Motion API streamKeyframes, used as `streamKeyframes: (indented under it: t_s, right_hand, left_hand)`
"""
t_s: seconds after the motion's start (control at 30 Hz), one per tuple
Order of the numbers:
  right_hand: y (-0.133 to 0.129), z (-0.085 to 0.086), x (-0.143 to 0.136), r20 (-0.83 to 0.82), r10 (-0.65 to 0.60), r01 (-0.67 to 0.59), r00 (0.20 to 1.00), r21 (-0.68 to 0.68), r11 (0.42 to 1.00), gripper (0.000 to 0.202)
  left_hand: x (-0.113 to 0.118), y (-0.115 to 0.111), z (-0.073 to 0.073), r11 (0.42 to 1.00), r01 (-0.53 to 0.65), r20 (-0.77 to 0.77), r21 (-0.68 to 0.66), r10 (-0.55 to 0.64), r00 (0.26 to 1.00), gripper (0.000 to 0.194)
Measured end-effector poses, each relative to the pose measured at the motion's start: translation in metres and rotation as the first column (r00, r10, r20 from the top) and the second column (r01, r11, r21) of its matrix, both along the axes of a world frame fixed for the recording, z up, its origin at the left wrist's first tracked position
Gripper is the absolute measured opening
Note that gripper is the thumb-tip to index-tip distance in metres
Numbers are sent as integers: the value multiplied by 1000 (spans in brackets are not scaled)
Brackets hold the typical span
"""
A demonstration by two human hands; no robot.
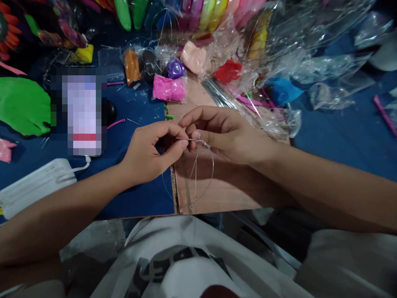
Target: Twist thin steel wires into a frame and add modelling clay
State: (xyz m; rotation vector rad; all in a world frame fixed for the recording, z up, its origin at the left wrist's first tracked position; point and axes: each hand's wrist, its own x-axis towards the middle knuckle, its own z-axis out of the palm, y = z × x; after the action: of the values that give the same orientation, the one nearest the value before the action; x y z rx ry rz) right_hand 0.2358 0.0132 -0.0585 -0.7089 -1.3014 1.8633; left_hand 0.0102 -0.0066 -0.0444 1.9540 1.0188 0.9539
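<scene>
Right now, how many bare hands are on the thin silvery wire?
2. The left hand pinches the wire near the left edge of the flat tan board; the right hand grips its twisted part, over the board. No others show.

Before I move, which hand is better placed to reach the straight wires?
Right, probably: the right hand is close to the straight wires, the left hand farther off. Both hold the thin wire, though.

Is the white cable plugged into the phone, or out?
Plugged in: its white plug sits against the near edge of the phone.
</scene>
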Motion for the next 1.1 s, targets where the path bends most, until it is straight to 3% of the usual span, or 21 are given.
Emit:
streamKeyframes:
  t_s: [0.17,0.3,0.53,0.67,0.87,1.1]
  right_hand:
    - [0,4,2,68,-18,6,997,171,985,20]
    - [-1,8,8,168,-61,17,984,251,968,30]
    - [-5,10,10,201,-129,59,971,324,944,31]
    - [-5,12,7,177,-158,94,971,327,940,28]
    - [2,9,3,112,-173,138,979,268,953,25]
    - [8,7,2,75,-125,105,989,224,969,25]
  left_hand:
    - [0,-1,-3,999,-20,-13,47,20,1000,10]
    - [0,-2,-5,998,-21,6,60,20,1000,7]
    - [-1,-3,-5,998,-35,15,-46,35,999,10]
    - [-1,-1,-3,990,40,103,-135,-26,994,10]
    - [3,5,6,895,123,148,-430,-64,987,3]
    - [7,11,17,825,228,176,-518,-159,972,21]
